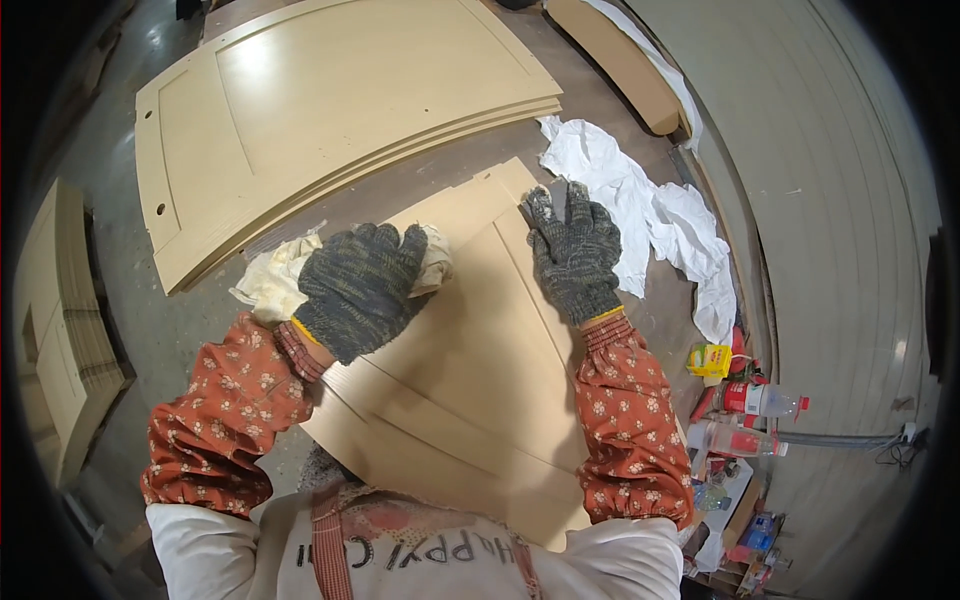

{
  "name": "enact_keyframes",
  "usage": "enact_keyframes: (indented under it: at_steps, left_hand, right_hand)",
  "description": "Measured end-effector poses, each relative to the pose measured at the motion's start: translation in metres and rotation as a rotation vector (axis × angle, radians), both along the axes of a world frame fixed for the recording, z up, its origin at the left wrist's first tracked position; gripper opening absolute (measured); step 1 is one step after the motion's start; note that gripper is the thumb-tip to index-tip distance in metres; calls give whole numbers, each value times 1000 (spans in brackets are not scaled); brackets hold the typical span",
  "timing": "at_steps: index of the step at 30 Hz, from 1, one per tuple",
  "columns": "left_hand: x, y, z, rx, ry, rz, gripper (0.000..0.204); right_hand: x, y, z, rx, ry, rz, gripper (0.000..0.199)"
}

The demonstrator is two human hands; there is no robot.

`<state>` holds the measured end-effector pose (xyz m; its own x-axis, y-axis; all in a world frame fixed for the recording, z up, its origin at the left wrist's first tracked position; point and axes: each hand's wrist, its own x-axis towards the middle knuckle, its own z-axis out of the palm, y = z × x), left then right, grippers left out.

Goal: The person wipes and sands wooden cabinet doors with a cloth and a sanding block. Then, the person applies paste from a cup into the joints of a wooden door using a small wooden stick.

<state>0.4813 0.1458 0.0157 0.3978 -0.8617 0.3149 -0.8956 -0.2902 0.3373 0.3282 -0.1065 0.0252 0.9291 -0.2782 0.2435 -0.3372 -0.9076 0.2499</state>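
Left hand [362, 285] presses a pale rag [275, 275] on the near door panel [470, 370]; right hand [575, 255] lies flat, fingers spread, at its far edge. Yellow packet [709, 360] and bottles [755, 400] at right.

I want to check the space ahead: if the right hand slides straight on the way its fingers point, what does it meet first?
The right hand points to the panel's far edge. Past that edge, the dark bench looks free, then probably the stack of pale panels; depth is unclear. The white cloth lies to its right.
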Motion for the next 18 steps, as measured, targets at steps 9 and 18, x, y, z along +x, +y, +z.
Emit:
enact_keyframes:
  at_steps: [9,18]
  left_hand:
    - [-1,3,0,28,-31,-12,53]
    - [-1,2,-1,22,-29,-11,48]
  right_hand:
    - [6,6,3,-196,-74,100,40]
    - [7,13,14,-236,9,93,41]
